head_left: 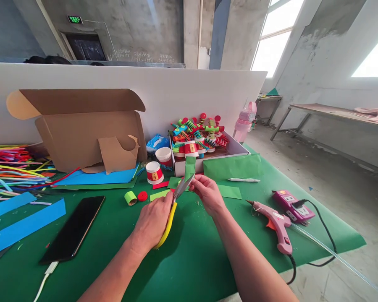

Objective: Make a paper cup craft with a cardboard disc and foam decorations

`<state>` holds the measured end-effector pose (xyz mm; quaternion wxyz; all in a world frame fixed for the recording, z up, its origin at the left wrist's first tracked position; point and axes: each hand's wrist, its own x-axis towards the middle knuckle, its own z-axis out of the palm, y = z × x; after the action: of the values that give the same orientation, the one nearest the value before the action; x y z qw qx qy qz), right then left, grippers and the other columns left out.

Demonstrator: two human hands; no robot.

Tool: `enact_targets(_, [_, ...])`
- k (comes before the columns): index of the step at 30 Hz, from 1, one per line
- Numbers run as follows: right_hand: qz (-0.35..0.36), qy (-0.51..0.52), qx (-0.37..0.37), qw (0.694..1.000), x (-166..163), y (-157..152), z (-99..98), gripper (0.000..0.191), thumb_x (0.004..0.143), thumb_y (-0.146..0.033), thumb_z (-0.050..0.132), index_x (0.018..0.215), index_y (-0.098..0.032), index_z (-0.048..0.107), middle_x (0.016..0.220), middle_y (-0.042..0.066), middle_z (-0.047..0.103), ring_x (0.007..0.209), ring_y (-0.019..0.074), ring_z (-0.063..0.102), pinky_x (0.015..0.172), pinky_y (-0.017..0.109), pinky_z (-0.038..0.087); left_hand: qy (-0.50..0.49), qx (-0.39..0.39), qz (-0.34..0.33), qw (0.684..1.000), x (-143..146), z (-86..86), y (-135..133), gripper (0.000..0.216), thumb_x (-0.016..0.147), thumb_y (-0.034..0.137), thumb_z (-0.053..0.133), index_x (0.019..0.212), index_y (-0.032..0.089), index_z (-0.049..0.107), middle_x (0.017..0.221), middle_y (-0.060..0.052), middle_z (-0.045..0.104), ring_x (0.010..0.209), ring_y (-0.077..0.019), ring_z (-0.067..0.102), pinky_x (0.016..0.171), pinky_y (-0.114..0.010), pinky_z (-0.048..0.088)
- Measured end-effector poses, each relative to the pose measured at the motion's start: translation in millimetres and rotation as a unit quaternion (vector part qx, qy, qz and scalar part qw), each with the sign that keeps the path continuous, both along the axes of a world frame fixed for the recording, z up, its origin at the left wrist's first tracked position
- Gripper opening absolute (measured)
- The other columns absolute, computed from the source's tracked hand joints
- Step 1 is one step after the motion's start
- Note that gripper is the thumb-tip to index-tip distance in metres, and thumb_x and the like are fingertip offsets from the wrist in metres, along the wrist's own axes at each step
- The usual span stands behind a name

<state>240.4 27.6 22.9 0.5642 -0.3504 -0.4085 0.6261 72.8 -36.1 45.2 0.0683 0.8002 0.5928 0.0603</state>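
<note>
My left hand (154, 220) is closed round the yellow handles of a pair of scissors (166, 228), whose blades point up and to the right. Between finger and thumb, my right hand (208, 193) pinches a green paper strip (190, 166) that stands upright. The blades meet the strip near its lower end, just by my right fingertips. Below and behind the hands lie a light green paper piece (160, 195), a red bottle cap (142, 196) and a light green paper roll (130, 198). A red and white paper cup (154, 173) stands just beyond them.
An open box (208, 163) full of colourful paper-cup figures stands at the back. Rightward lie a pink glue gun (275, 224), a purple power unit (294, 205) and a white pen (244, 180). A black phone (74, 228), blue paper strips (28, 226) and a cardboard box (91, 138) are left.
</note>
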Motion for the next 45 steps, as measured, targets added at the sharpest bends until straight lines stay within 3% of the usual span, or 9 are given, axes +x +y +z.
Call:
enact_targets(11, [0.008, 0.002, 0.0, 1.0, 0.0, 0.3, 0.2, 0.033, 0.06, -0.047, 0.085, 0.067, -0.018, 0.071, 0.066, 0.0, 0.066, 0.059, 0.0091, 0.052, 0.064, 0.023, 0.044, -0.012, 0.005, -0.005, 1.0, -2.5, -6.0, 1.6, 0.03, 0.095, 0.017, 0.032, 0.12, 0.016, 0.048, 0.088, -0.012, 0.068, 0.08, -0.0254, 0.066, 0.067, -0.031, 0.048])
enact_targets(18, [0.008, 0.002, -0.002, 1.0, 0.1, 0.1, -0.2, 0.033, 0.059, -0.047, 0.085, 0.067, -0.018, 0.071, 0.065, 0.0, 0.066, 0.059, 0.0093, 0.053, 0.065, 0.024, 0.045, 0.019, -0.009, -0.005, 1.0, -1.7, -2.0, 0.6, 0.022, 0.096, 0.017, 0.03, 0.108, 0.017, 0.049, 0.083, -0.009, 0.066, 0.078, -0.0275, 0.067, 0.062, -0.032, 0.045])
enact_targets(28, [0.011, 0.002, -0.006, 1.0, 0.5, 2.0, -1.2, 0.037, 0.056, -0.049, 0.086, 0.066, -0.018, 0.069, 0.059, -0.002, 0.063, 0.057, 0.0089, 0.052, 0.064, 0.024, 0.044, 0.035, -0.039, 0.007, 0.999, 1.5, 4.8, 0.1, 0.019, 0.097, 0.016, 0.035, 0.111, 0.018, 0.046, 0.082, -0.007, 0.067, 0.077, -0.0245, 0.068, 0.059, -0.028, 0.041])
enact_targets(45, [0.007, -0.003, 0.002, 1.0, 2.2, 3.5, -3.2, 0.033, 0.06, -0.047, 0.085, 0.068, -0.019, 0.069, 0.065, -0.001, 0.064, 0.06, 0.0094, 0.051, 0.067, 0.026, 0.042, 0.035, -0.026, -0.009, 0.999, -2.6, -3.8, -0.4, 0.016, 0.097, 0.018, 0.034, 0.109, 0.019, 0.044, 0.071, -0.003, 0.064, 0.065, -0.0224, 0.066, 0.052, -0.028, 0.033])
